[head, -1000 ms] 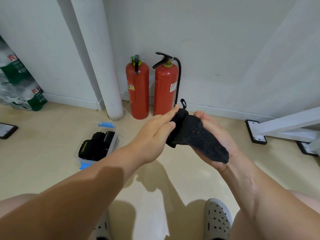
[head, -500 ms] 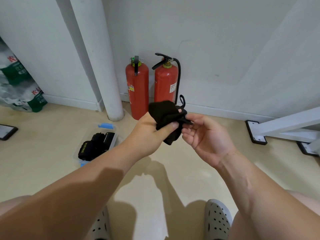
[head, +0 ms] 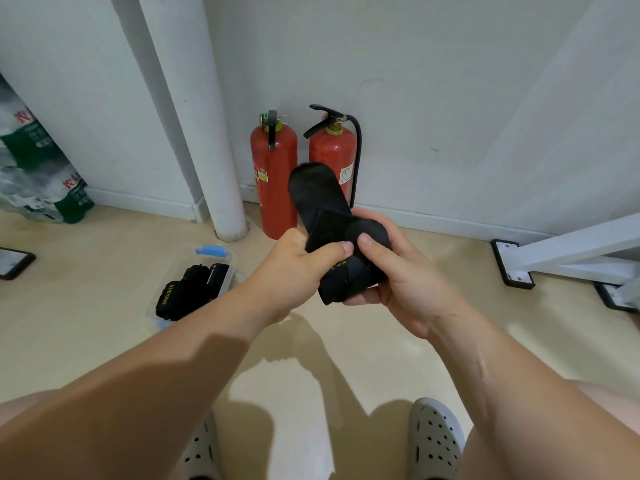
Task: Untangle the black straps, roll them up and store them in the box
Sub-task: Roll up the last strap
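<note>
Head view:
- Both hands are working one wide black fabric strap (head: 329, 209) at chest height. The left hand (head: 294, 271) is gripping its near-left edge, with the thumb on top. The right hand (head: 401, 285) is cupping the wound part from below and the right, and its thumb is pressing onto the wrap. So both sets of fingers (head: 372, 252) are clenching the strap and neither hand is free.
- Key geometry: the strap's long axis is running up and away from the fingers, slightly left. The rounded free tail is sticking out above them, in front of two red fire extinguishers (head: 273, 181). The bundled end is sitting in the right palm.
- My read is that rolling is mid-way and the tail needs winding down toward the palm.
- A clear plastic box with a blue latch (head: 231, 271) is sitting on the floor, down and left of the fingers, well apart from them. The left hand is nearer to it. It is already holding other rolled black straps (head: 194, 289).
- Readable text: "XUEYING" in yellow-green on a strap in the box. Yellow lettering on the held strap is mostly hiding under the left thumb, so I can't read it. The extinguisher labels and the red print on the wrapped bottle packs (head: 38, 174) far left are too small to read.
</note>
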